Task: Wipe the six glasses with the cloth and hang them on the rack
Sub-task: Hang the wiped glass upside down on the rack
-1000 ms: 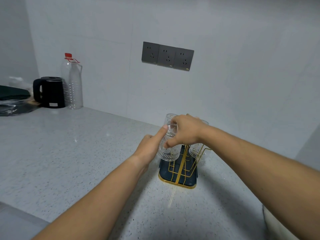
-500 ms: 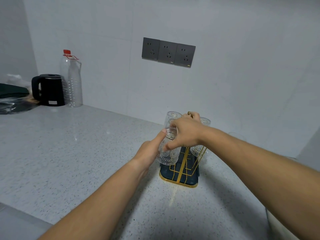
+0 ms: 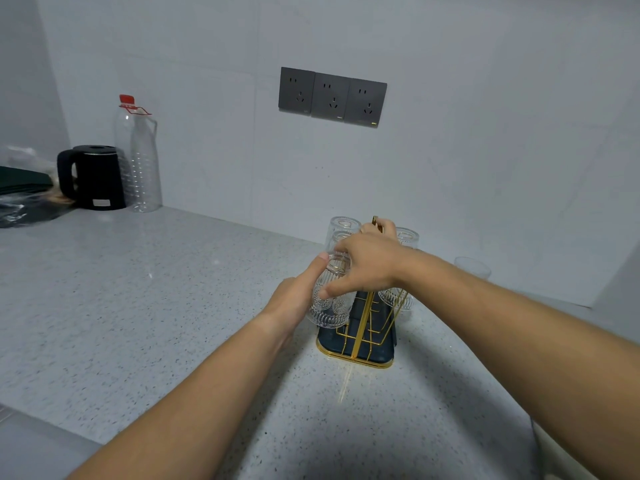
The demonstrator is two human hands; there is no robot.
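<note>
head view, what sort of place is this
Probably a home kitchen: a speckled grey stone countertop, a black electric kettle by the wall, three dark grey wall sockets, and a gold wire rack hung with patterned clear glasses.

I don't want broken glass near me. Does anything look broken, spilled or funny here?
Nothing looks broken or spilled. The glasses on the gold rack hang upside down, as they should. One lone glass sits apart on the counter by the wall, not hung yet, and no cloth is in view.
</note>
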